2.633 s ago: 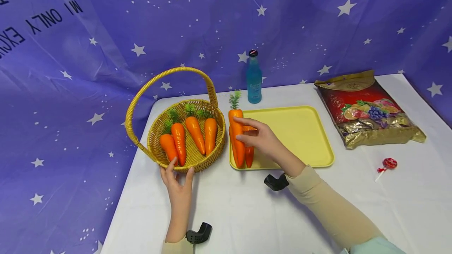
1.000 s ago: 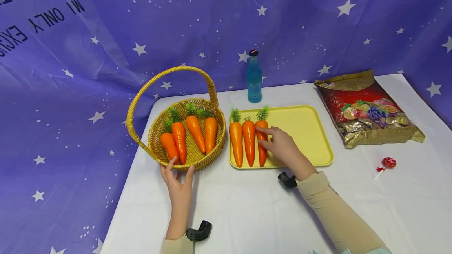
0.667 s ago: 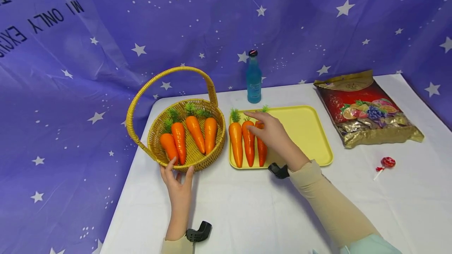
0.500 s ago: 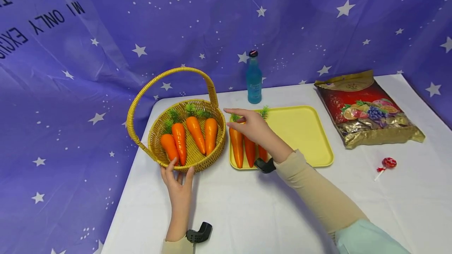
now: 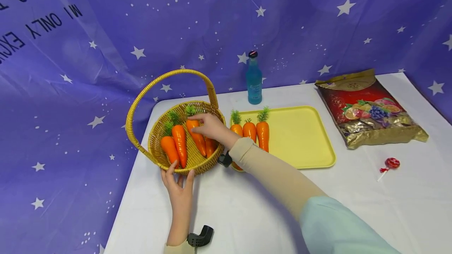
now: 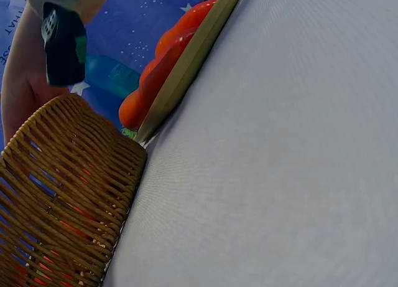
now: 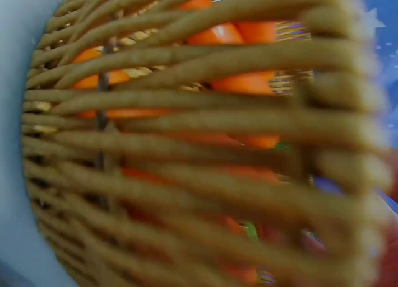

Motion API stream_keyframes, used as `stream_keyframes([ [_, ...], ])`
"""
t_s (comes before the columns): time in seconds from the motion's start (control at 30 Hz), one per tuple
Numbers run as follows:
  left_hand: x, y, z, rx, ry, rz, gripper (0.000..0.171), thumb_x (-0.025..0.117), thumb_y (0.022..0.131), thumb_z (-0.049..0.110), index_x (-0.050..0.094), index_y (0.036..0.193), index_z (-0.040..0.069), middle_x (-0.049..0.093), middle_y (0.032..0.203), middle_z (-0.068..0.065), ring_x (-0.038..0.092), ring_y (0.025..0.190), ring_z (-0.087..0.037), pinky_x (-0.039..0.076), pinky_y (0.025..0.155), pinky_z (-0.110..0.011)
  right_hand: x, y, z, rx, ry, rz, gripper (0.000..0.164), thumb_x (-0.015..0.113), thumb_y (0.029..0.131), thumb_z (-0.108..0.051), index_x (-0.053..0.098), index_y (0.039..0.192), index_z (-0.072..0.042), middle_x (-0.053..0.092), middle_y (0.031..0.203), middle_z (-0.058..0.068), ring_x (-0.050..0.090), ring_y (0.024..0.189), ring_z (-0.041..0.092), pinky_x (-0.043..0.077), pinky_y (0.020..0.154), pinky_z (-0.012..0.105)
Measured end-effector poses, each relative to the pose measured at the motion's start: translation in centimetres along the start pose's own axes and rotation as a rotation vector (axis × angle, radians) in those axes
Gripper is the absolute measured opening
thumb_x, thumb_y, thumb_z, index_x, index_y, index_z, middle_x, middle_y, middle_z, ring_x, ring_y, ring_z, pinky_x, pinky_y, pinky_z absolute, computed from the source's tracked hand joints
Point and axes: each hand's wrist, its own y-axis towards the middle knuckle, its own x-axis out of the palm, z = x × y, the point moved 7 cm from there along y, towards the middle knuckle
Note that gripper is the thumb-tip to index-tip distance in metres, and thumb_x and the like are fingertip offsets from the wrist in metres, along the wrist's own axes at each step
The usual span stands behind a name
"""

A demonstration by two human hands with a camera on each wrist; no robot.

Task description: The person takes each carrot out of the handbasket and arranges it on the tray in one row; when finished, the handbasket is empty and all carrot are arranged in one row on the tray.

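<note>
Left hand (image 5: 179,189), fingers loose, touches the basket (image 5: 203,167) at six o'clock; right hand (image 5: 212,127) is over a carrot (image 5: 199,142) inside; can't tell if gripping.

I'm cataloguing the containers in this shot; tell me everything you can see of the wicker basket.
The wicker basket is golden-yellow, rounded and shallow, its wall woven of thin strands with gaps between. A tall, wrapped handle arches above it. It stands upright on the white tablecloth, close beside the yellow tray, and holds four orange carrots. The left hand touches its near rim; the right hand is over its right side, fingers at a carrot inside.
</note>
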Motion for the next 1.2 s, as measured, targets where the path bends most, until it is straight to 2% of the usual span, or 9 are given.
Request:
stream_keyframes([
  [0.07, 0.0, 0.0, 0.0, -0.005, 0.003, 0.000, 0.056, 0.064, 0.092, 0.005, 0.034, 0.138, -0.003, -0.014, 0.155, -0.023, 0.015, 0.141, -0.035, 0.025, 0.107, -0.058, 0.7, 0.6, 0.2, 0.023, -0.047, 0.000, 0.047, 0.068, 0.091, -0.023, 0.056, 0.137, -0.026, 0.048, 0.144, 0.003, 0.053, 0.081, 0.015, 0.043, 0.063, 0.027],
  [0.13, 0.0, 0.0, -0.1, -0.010, 0.008, 0.001, 0.056, 0.064, 0.092, 0.006, 0.034, 0.138, -0.003, -0.013, 0.155, -0.023, 0.015, 0.141, -0.035, 0.025, 0.107, -0.058, 1.4, 1.1, 0.4, 0.043, -0.081, -0.019, 0.048, 0.068, 0.091, -0.023, 0.056, 0.137, -0.025, 0.047, 0.144, 0.003, 0.056, 0.083, 0.017, 0.046, 0.068, 0.028],
  [0.23, 0.0, 0.0, -0.1, -0.014, 0.010, 0.002, 0.055, 0.064, 0.092, 0.006, 0.034, 0.138, -0.003, -0.013, 0.155, -0.023, 0.014, 0.141, -0.035, 0.025, 0.107, -0.058, 2.5, 1.5, 0.3, 0.060, -0.135, -0.041, 0.049, 0.068, 0.091, -0.023, 0.055, 0.138, -0.024, 0.050, 0.141, 0.004, 0.060, 0.099, 0.019, 0.049, 0.079, 0.030],
  [0.4, 0.1, 0.1, 0.0, -0.003, 0.009, 0.014, 0.054, 0.064, 0.092, 0.004, 0.036, 0.137, -0.003, -0.013, 0.155, -0.023, 0.011, 0.142, -0.036, 0.025, 0.107, -0.058, 4.0, 1.9, -0.1, 0.050, -0.157, -0.058, 0.047, 0.069, 0.091, -0.020, 0.057, 0.136, -0.021, 0.057, 0.135, 0.007, 0.062, 0.090, 0.023, 0.048, 0.074, 0.028],
  [0.57, 0.2, 0.2, 0.1, 0.017, 0.007, 0.021, 0.054, 0.065, 0.091, 0.002, 0.036, 0.136, -0.004, -0.012, 0.154, -0.025, 0.012, 0.141, -0.038, 0.026, 0.106, -0.060, 4.5, 2.1, 0.0, 0.043, -0.137, -0.027, 0.043, 0.070, 0.090, -0.018, 0.061, 0.132, -0.020, 0.057, 0.134, 0.006, 0.058, 0.107, 0.018, 0.046, 0.077, 0.024],
  [0.83, 0.1, 0.3, 0.1, 0.037, 0.011, 0.028, 0.054, 0.065, 0.091, 0.001, 0.036, 0.135, -0.005, -0.011, 0.154, -0.026, 0.012, 0.141, -0.040, 0.027, 0.105, -0.060, 4.8, 2.4, 0.4, 0.067, -0.012, -0.045, 0.041, 0.066, 0.092, -0.018, 0.060, 0.133, -0.019, 0.054, 0.136, 0.009, 0.060, 0.094, 0.023, 0.046, 0.069, 0.026],
  [0.97, 0.1, 0.3, 0.0, 0.037, 0.012, 0.025, 0.054, 0.065, 0.091, 0.002, 0.036, 0.135, -0.005, -0.011, 0.154, -0.026, 0.010, 0.141, -0.040, 0.026, 0.105, -0.060, 5.1, 2.5, 0.7, 0.090, 0.027, -0.058, 0.043, 0.067, 0.092, -0.016, 0.059, 0.134, -0.019, 0.053, 0.136, 0.009, 0.058, 0.083, 0.021, 0.045, 0.065, 0.025],
  [1.07, 0.1, 0.3, 0.0, 0.042, 0.013, 0.024, 0.054, 0.065, 0.091, 0.002, 0.036, 0.135, -0.004, -0.011, 0.154, -0.026, 0.010, 0.141, -0.041, 0.026, 0.105, -0.061, 5.1, 2.5, 0.7, 0.090, 0.024, -0.041, 0.043, 0.067, 0.091, -0.015, 0.060, 0.133, -0.020, 0.053, 0.137, 0.009, 0.054, 0.075, 0.015, 0.044, 0.061, 0.023],
  [1.2, 0.0, 0.2, 0.0, 0.057, 0.015, 0.022, 0.054, 0.065, 0.090, 0.002, 0.036, 0.135, -0.005, -0.010, 0.154, -0.026, 0.011, 0.141, -0.041, 0.027, 0.104, -0.061, 5.0, 2.4, 0.6, 0.085, 0.078, -0.018, 0.044, 0.067, 0.091, -0.012, 0.060, 0.133, -0.022, 0.054, 0.135, 0.010, 0.053, 0.061, 0.015, 0.047, 0.055, 0.025],
])
